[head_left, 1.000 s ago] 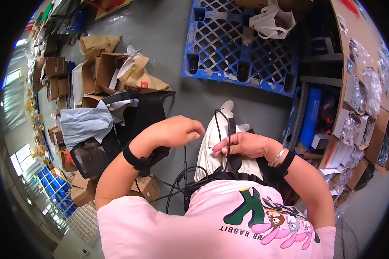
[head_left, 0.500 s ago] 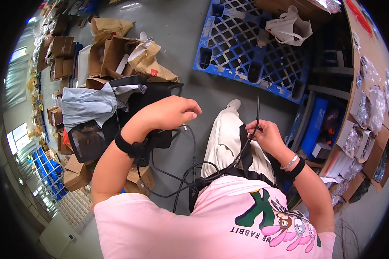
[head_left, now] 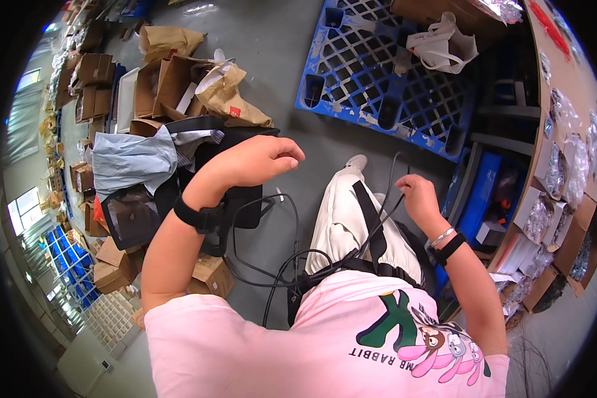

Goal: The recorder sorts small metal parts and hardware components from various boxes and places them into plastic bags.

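My left hand (head_left: pixel 270 158) hangs in the air at centre-left, its fingers loosely bent and the thumb apart, with nothing seen in it. Below it is a black chair (head_left: pixel 249 211) with clothes on it. Over the right thigh, my right hand (head_left: pixel 418 197) pinches a thin black cable (head_left: pixel 383 225); the cable's far part curves up beyond the fingertips. The cable runs back to a tangle of black cords (head_left: pixel 297 260) at my waist. A black strap (head_left: pixel 369 211) lies along the white trousers (head_left: pixel 331 222).
A blue plastic pallet (head_left: pixel 351 73) with a white bag (head_left: pixel 444 46) on it lies ahead. Open cardboard boxes (head_left: pixel 169 86) and a brown paper bag (head_left: pixel 224 93) stand at the left. Along the right is a bench (head_left: pixel 544 86) with plastic-wrapped packs and a blue bin (head_left: pixel 482 192) beneath.
My right hand has shifted a little to the right, drawing away from the strap, which now lies along the thigh. The left hand has risen slightly. The cable's upper part has bent over.
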A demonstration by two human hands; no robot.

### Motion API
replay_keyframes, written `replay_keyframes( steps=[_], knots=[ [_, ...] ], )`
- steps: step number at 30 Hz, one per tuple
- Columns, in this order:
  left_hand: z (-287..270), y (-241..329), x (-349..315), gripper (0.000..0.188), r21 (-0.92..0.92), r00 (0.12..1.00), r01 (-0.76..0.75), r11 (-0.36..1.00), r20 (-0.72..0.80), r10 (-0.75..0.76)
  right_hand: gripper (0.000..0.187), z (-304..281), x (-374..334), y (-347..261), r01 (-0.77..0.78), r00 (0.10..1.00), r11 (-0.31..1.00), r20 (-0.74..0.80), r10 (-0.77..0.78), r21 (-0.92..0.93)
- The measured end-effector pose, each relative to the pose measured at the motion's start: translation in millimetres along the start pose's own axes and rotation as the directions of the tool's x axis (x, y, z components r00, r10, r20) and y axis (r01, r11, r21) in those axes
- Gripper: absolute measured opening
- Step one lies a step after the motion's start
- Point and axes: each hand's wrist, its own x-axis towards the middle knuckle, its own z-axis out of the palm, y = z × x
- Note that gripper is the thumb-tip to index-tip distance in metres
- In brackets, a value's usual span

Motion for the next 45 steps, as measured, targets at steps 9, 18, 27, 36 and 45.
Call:
replay_keyframes(
  steps=[9,18,27,36,45],
  knots=[
    [-21.2,-30.3,38.6,0.031,-0.443,0.996,0.036,0.896,-0.054,-0.067,0.033,-37.1,-5.1,1.0,-0.105,0.882,0.991,0.469,0.054,0.084],
    [-216.2,-44.5,10.7,0.038,-0.417,0.768,-0.159,0.895,-0.621,-0.153,0.020,-41.9,-6.5,-132.8,0.391,0.899,0.884,0.101,-0.426,0.256],
    [-183.0,19.5,32.8,0.035,-0.415,0.912,-0.172,0.893,-0.410,-0.015,0.027,-18.6,-13.0,-155.0,0.046,0.351,0.727,0.670,-0.654,0.686],
    [-204.7,18.0,23.9,0.034,-0.433,0.910,-0.180,0.883,-0.413,-0.017,0.031,17.8,-38.0,-217.0,0.513,0.473,0.836,0.747,-0.466,0.197],
    [-194.2,21.9,26.3,0.033,-0.492,0.917,-0.189,0.850,-0.398,-0.026,0.039,-24.3,-45.5,-301.3,-0.056,0.530,0.293,0.277,-0.802,0.954]
  ],
)
